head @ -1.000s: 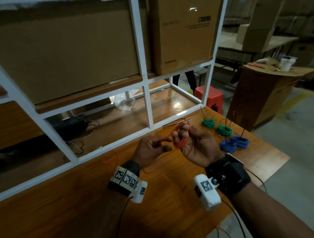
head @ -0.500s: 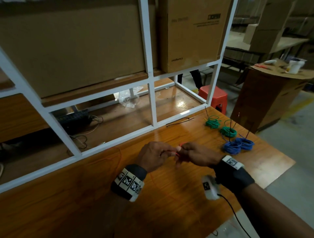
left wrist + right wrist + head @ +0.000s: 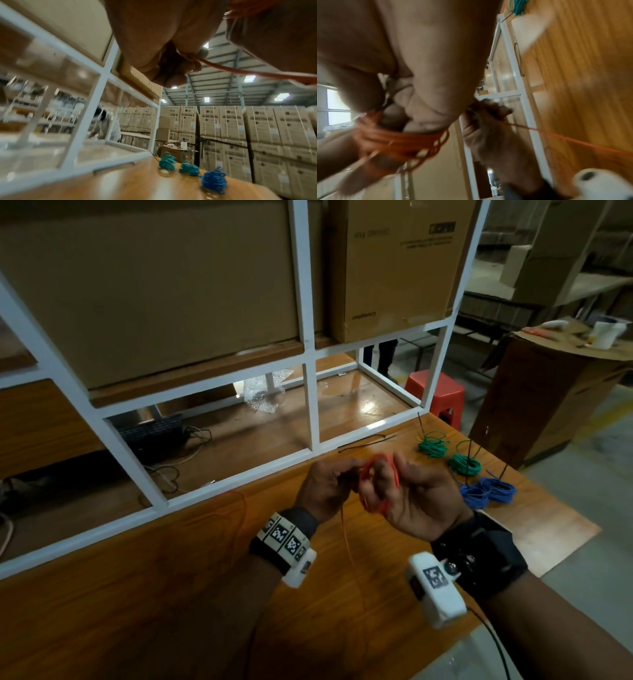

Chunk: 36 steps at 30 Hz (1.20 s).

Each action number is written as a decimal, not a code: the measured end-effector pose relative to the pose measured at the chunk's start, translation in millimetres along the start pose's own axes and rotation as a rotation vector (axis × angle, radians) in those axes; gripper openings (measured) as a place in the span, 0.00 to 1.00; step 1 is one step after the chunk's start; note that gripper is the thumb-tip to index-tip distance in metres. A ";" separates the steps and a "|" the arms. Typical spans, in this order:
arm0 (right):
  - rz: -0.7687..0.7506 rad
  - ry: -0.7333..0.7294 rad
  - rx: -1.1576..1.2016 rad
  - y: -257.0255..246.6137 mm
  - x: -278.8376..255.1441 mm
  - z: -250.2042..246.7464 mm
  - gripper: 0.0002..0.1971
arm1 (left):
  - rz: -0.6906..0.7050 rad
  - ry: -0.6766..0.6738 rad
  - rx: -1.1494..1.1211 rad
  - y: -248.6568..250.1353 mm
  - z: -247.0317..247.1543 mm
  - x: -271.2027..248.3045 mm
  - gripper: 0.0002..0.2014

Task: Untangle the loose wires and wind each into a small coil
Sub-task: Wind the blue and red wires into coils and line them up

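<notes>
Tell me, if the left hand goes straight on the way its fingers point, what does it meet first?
Probably the right hand: the left hand points at it, with the red wire loops between them; depth is unclear.

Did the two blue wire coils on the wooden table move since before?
No. The blue wire coils stay put, right beside the nearer green wire coil.

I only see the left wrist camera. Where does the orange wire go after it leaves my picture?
Observer: The orange wire is looped many times round the fingers of the right hand.
Operator: Is there any left to wind?
Observer: Yes. In the head view a loose tail hangs from the hands down towards the table.
Operator: I see one blue blob. Is it just one?
Observer: No, two blue coils, side by side.
</notes>
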State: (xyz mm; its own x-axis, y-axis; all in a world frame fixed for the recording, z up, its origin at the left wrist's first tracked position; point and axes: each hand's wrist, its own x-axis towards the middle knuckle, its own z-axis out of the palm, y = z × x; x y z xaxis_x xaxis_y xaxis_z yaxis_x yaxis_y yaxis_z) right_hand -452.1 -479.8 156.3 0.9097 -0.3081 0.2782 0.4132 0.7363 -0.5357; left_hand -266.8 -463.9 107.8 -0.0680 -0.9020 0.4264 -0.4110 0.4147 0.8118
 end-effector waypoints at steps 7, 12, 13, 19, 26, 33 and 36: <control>-0.566 0.767 -0.636 -18.7 12.5 -8.1 0.21 | -0.400 -0.075 -0.273 17.7 41.4 -30.4 0.10; -0.080 0.948 -1.968 -21.6 -15.4 -39.6 0.16 | -0.445 -0.164 -0.159 12.9 26.4 -37.9 0.10; 0.083 0.912 -2.023 -22.6 -20.4 -40.6 0.14 | -0.439 -0.165 -0.104 11.1 19.5 -37.6 0.09; 0.693 0.579 -1.532 -10.5 -32.9 -30.3 0.23 | -0.287 -0.220 0.231 17.1 -15.4 -22.2 0.07; 0.289 0.269 -0.563 -1.7 -33.5 -21.1 0.27 | -0.238 -0.027 -0.169 27.8 -11.3 -1.3 0.10; -0.211 0.302 -0.101 -5.5 -8.4 -0.9 0.21 | -0.438 0.001 -0.518 33.5 27.8 -17.7 0.07; -0.467 0.688 -0.491 -15.0 -0.5 -1.1 0.21 | -0.595 -0.156 -0.569 34.3 35.8 -33.2 0.10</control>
State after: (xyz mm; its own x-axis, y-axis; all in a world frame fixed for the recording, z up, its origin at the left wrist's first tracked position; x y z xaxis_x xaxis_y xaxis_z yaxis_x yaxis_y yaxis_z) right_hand -458.7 -491.3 163.3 0.4093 -0.9065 0.1035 0.5679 0.1643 -0.8065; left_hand -311.2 -424.0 107.2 -0.1273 -0.9784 -0.1629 0.1003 -0.1761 0.9793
